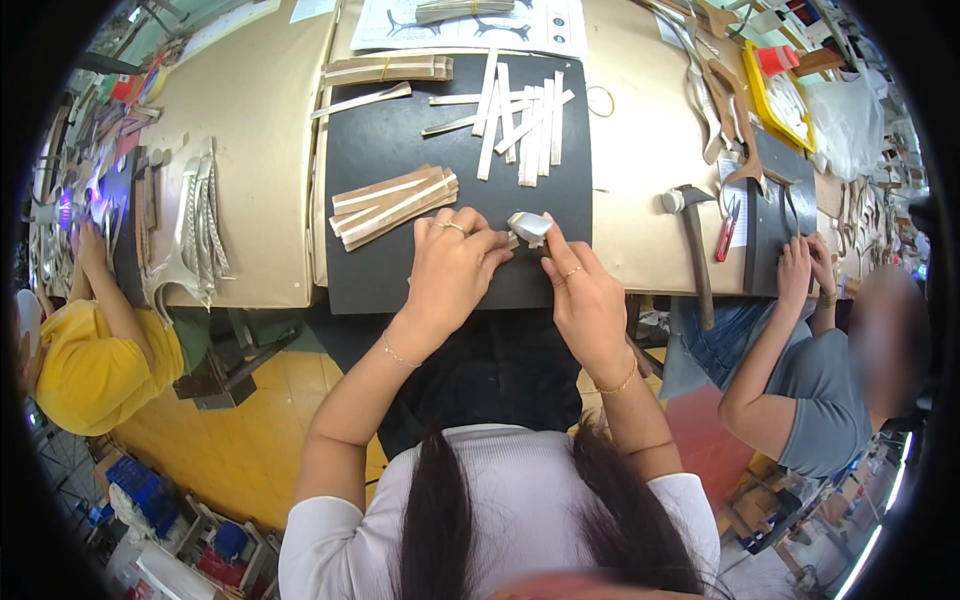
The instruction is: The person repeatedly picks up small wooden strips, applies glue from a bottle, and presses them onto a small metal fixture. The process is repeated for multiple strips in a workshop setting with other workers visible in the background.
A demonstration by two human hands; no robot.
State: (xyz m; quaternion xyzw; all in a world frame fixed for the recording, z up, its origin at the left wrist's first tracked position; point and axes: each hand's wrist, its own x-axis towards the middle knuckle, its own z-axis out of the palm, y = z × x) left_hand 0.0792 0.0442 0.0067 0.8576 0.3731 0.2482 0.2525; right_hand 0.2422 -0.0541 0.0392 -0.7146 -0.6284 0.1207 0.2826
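My left hand [450,265] is closed in a pinch over the near part of a black board [385,275]. A pale strip seems to run beneath it, its end showing at the fingertips. My right hand [588,300] is closed on a small whitish-grey rounded tube [531,226] with a yellowish end, just beside the left fingertips. Left of the hands lies a stack of brown strips with white bands [395,205]. Farther off on the board, several white strips [527,120] lie crossed in a loose pile.
A banded bundle [388,69] and a printed sheet [540,28] lie at the back. To the right are a hammer [692,225], a red cutter [727,232] and a yellow tray [770,105]. Co-workers sit on both sides, one in a yellow shirt [100,360].
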